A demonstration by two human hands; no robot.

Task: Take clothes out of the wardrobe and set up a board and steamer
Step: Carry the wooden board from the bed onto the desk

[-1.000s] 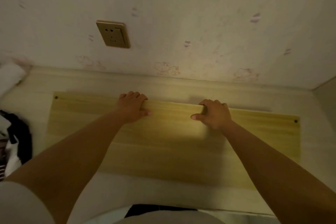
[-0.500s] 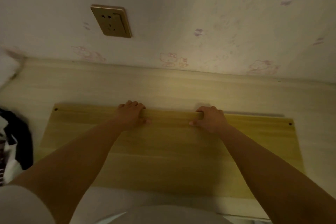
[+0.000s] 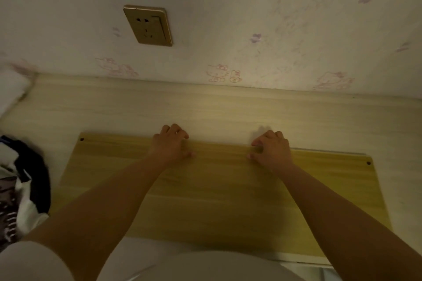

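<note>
A yellow wooden board (image 3: 219, 201) with a small hole near each far corner lies flat on a pale wood surface (image 3: 137, 109) below me. My left hand (image 3: 170, 143) grips the board's far edge left of centre, fingers curled over the edge. My right hand (image 3: 271, 148) grips the same far edge right of centre, thumb on the top face. Dark and white clothes (image 3: 20, 180) lie in a heap at the left edge of the view. No steamer is visible.
A gold wall socket (image 3: 148, 25) sits on the cartoon-patterned wallpaper (image 3: 274, 29) above the surface. Something white (image 3: 11, 89) rests at the far left by the wall. A strip of bare pale wood lies between the board and the wall.
The board, with both hands on its far edge, sits further from the wall than a second ago. More wall and the socket show lower in view.
</note>
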